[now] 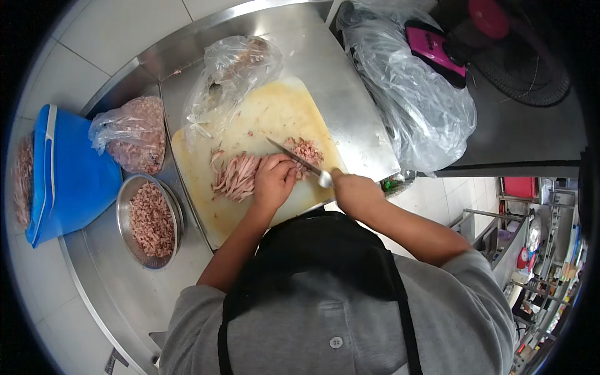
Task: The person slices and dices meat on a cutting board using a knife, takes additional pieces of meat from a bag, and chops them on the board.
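A yellowed white cutting board (284,103) lies on the steel counter. My right hand (357,195) is wrapped round the white handle of a knife (292,155), its blade pointing away to the upper left over the board. Curled fingers of my left hand (275,181) press on the right end of a pile of meat strips (236,177), close beside the blade. Small diced meat (305,149) sits on the far side of the knife. The fingertips of my left hand are partly hidden.
To the left stand a metal colander (128,232) of diced meat, a tied plastic bag of chopped meat (139,134) and a blue bag (78,178). A clear bag with scraps (231,69) overlaps the board's far edge. Clear plastic bags (415,100) and a fan (515,62) are at right.
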The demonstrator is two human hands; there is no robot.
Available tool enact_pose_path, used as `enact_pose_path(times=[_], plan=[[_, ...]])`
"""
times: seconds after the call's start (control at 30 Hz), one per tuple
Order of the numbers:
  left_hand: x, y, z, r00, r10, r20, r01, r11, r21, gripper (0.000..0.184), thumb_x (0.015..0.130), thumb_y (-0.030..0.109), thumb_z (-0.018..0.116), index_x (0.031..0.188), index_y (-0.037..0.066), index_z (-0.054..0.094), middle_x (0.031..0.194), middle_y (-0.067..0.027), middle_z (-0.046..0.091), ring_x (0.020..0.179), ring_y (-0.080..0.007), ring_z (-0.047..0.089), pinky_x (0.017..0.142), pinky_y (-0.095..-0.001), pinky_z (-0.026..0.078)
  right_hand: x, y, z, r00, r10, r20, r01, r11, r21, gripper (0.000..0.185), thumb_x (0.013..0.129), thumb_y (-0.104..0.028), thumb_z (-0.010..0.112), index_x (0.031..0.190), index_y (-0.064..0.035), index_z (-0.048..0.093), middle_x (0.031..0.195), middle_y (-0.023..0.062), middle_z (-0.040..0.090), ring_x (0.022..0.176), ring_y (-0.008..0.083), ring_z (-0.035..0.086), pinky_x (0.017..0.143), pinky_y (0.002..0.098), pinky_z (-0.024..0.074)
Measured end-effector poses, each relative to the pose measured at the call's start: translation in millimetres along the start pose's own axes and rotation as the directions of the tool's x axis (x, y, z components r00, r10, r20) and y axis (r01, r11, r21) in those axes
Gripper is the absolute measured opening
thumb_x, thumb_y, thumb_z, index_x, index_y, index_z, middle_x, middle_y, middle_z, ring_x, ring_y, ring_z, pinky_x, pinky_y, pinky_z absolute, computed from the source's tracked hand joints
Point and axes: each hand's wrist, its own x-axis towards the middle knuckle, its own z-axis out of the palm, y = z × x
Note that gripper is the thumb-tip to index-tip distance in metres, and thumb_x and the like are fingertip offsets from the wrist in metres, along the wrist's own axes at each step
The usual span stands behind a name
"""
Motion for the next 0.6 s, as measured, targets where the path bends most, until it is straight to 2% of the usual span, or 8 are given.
enact_pose_path(times=[0.1, 0.17, 0.27, 0.4, 0.5, 0.57, 0.6], plan=[[-4, 0, -6, 1.000, -0.007, 0.014, 0.007, 1.000, -0.008, 0.013, 0.076, 0.004, 0.077, 0.087, 0.003, 0.069, 0.099, -0.0115, 0.066, 0.095, -0.0317, 0.062, 0.083, -0.0415, 0.051, 31, -6, 3, 0.998, -0.008, -0.055, 0.005, 0.998, -0.056, 0.021, 0.095, -0.009, 0.048, 0.113, -0.0021, 0.056, 0.089, 0.0204, 0.073, 0.085, 0.0384, 0.073, 0.074, 0.0494, 0.0574], [4, 7, -11, 0.999, 0.002, 0.035, -0.002, 1.000, -0.018, 0.013, 0.076, 0.004, 0.077, 0.087, 0.003, 0.069, 0.099, -0.0117, 0.066, 0.095, -0.0318, 0.063, 0.082, -0.0415, 0.051, 13, -10, -28, 0.999, -0.017, -0.029, 0.014, 0.997, -0.081, 0.021, 0.094, -0.009, 0.048, 0.113, -0.0020, 0.056, 0.088, 0.0206, 0.072, 0.083, 0.0386, 0.073, 0.073, 0.0507, 0.0573], [1, 14, -15, 0.997, -0.066, -0.050, 0.066, 0.998, 0.004, 0.013, 0.076, 0.004, 0.076, 0.088, 0.003, 0.069, 0.099, -0.0120, 0.066, 0.094, -0.0318, 0.063, 0.082, -0.0409, 0.051, -32, -8, -47, 0.998, 0.010, 0.057, -0.005, 0.997, -0.081, 0.022, 0.091, -0.008, 0.052, 0.113, -0.0026, 0.055, 0.088, 0.0203, 0.072, 0.084, 0.0399, 0.072, 0.074, 0.0502, 0.0570], [-6, 3, -5, 0.999, -0.038, 0.006, 0.038, 0.999, 0.027, 0.016, 0.075, 0.004, 0.076, 0.089, 0.003, 0.069, 0.100, -0.0117, 0.066, 0.095, -0.0317, 0.063, 0.083, -0.0409, 0.051, 6, -7, 10, 1.000, -0.014, -0.004, 0.014, 1.000, -0.018, 0.024, 0.092, -0.007, 0.051, 0.115, -0.0019, 0.055, 0.090, 0.0215, 0.072, 0.085, 0.0405, 0.072, 0.075, 0.0500, 0.0570], [-8, 6, -9, 0.999, -0.043, 0.008, 0.043, 0.999, 0.015, 0.016, 0.075, 0.004, 0.076, 0.089, 0.003, 0.069, 0.099, -0.0117, 0.066, 0.094, -0.0318, 0.063, 0.083, -0.0409, 0.051, 17, -8, -3, 0.998, -0.060, -0.021, 0.060, 0.998, -0.004, 0.022, 0.093, -0.007, 0.048, 0.114, -0.0015, 0.055, 0.089, 0.0233, 0.071, 0.085, 0.0417, 0.071, 0.073, 0.0525, 0.0554], [1, 13, -14, 0.999, -0.043, 0.012, 0.043, 0.999, -0.012, 0.016, 0.075, 0.004, 0.076, 0.089, 0.003, 0.069, 0.098, -0.0117, 0.066, 0.093, -0.0319, 0.063, 0.083, -0.0410, 0.051, -5, -10, -26, 0.999, -0.047, -0.020, 0.046, 0.996, -0.079, 0.024, 0.091, -0.007, 0.052, 0.114, 0.0001, 0.056, 0.090, 0.0218, 0.073, 0.085, 0.0398, 0.072, 0.075, 0.0508, 0.0569], [4, 20, -19, 0.998, -0.063, -0.021, 0.063, 0.998, -0.003, 0.016, 0.075, 0.004, 0.076, 0.088, 0.003, 0.069, 0.097, -0.0117, 0.066, 0.093, -0.0321, 0.063, 0.083, -0.0406, 0.051, -23, -11, -40, 0.999, -0.014, 0.036, 0.016, 0.998, -0.062, 0.023, 0.092, -0.007, 0.051, 0.114, 0.0001, 0.056, 0.090, 0.0218, 0.073, 0.085, 0.0399, 0.072, 0.075, 0.0509, 0.0570]])
